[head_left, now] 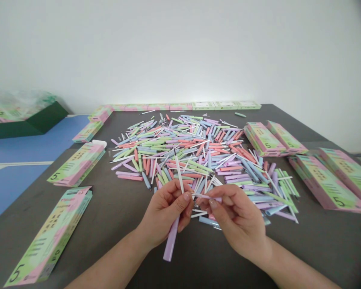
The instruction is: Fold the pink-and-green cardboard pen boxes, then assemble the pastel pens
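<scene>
My left hand (164, 212) is closed around a purple pen tube (170, 244), whose wide end points down toward me. A thin white pen refill (178, 170) sticks up from the same grip, its dark tip pointing away. My right hand (239, 222) pinches a slim light-purple pen part (214, 198) between thumb and fingers. Its narrow end points left and reaches the left fingertips; whether it touches the refill I cannot tell. Just beyond both hands spreads a large pile of loose pen parts (180, 142) in purple, green, blue and coral, mixed with white refills.
Printed pink-and-green boxes lie along the dark table (114, 224): a left box (52, 233), a stack at right (333, 180), and a row at the back (156, 107). At far left, a dark green tray (33, 124) with plastic wrapping stands on a blue surface (66, 130).
</scene>
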Demonstrator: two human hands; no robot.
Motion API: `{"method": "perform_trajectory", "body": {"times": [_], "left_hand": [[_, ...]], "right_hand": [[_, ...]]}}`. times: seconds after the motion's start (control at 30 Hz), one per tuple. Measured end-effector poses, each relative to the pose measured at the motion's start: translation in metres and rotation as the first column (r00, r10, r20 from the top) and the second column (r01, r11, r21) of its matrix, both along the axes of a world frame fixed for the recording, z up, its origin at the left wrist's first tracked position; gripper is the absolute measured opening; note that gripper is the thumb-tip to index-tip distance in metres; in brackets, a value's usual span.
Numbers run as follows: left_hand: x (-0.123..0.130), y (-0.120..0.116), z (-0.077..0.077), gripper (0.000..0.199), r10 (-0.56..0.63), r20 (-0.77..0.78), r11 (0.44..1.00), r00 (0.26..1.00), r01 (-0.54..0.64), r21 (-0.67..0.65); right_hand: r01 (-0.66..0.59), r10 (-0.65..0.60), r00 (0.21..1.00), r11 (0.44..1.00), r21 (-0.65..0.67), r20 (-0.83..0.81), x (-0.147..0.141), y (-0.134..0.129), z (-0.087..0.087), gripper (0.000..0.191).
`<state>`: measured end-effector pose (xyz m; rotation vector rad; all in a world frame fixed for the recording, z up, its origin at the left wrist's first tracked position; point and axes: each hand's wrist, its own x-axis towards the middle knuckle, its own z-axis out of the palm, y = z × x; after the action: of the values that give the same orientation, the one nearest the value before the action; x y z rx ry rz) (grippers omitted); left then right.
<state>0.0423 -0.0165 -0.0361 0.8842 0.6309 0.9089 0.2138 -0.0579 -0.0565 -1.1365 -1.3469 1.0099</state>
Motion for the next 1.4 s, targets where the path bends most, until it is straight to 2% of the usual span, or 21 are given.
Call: {"method": "perform_trajectory", "body": {"times": [0.17,0.3,0.4,0.57,0.73,0.8,0.87,0.93,1.0,1.07,1.13,1.27,1.4], "left_hand": [[0.0,0.0,-0.002,0.019,-0.018,-0.04,0.999,0.999,0.019,0.037],[0.001,-0.004,-0.002,0.02,0.016,-0.109,0.997,0.994,-0.007,0.082],[0.001,-0.006,-0.001,0.02,0.049,-0.182,0.992,0.982,-0.027,0.125],[0.003,-0.005,0.0,0.02,0.082,-0.258,0.987,0.963,-0.043,0.155],[0.004,-0.002,-0.003,0.018,0.081,-0.261,0.99,0.962,-0.047,0.133],[0.004,0.0,-0.003,0.016,0.128,-0.235,0.986,0.963,-0.099,0.135],[0.003,0.004,-0.003,0.014,0.245,-0.187,0.966,0.951,-0.224,0.126],[0.002,0.009,-0.002,0.015,0.382,-0.148,0.923,0.912,-0.369,0.109],[0.001,0.013,-0.002,0.017,0.471,-0.139,0.882,0.871,-0.458,0.112],[0.001,0.016,-0.003,0.018,0.51,-0.141,0.859,0.849,-0.493,0.135],[0.0,0.017,-0.005,0.019,0.533,-0.136,0.843,0.835,-0.511,0.166],[-0.001,0.018,-0.011,0.016,0.563,-0.135,0.819,0.816,-0.528,0.224],[-0.002,0.017,-0.014,0.016,0.554,-0.122,0.82,0.824,-0.514,0.254]], "right_hand": [[-0.021,0.016,0.995,0.998,0.06,0.094,-0.001,0.003,0.004,0.015],[-0.007,-0.077,0.945,0.967,0.255,0.319,-0.001,0.008,0.007,0.024],[-0.068,-0.097,0.913,0.922,0.381,0.397,-0.003,0.01,0.008,0.034],[-0.132,-0.069,0.885,0.911,0.391,0.46,-0.004,0.012,0.009,0.034],[-0.056,-0.101,0.898,0.939,0.339,0.429,-0.003,0.014,0.005,0.023],[-0.005,-0.143,0.904,0.939,0.345,0.403,-0.003,0.012,0.006,0.024],[0.0,-0.156,0.913,0.924,0.382,0.377,-0.004,0.009,0.008,0.025],[-0.068,-0.122,0.916,0.891,0.449,0.381,-0.005,0.005,0.011,0.027],[-0.159,-0.088,0.907,0.834,0.528,0.412,-0.008,0.002,0.012,0.029],[-0.23,-0.065,0.894,0.781,0.581,0.442,-0.01,0.0,0.009,0.033],[-0.27,-0.052,0.886,0.75,0.603,0.462,-0.011,-0.001,0.006,0.035],[-0.298,-0.048,0.869,0.744,0.598,0.493,-0.014,0.0,0.001,0.035],[-0.307,-0.071,0.845,0.747,0.589,0.53,-0.017,0.002,-0.001,0.033]]}}
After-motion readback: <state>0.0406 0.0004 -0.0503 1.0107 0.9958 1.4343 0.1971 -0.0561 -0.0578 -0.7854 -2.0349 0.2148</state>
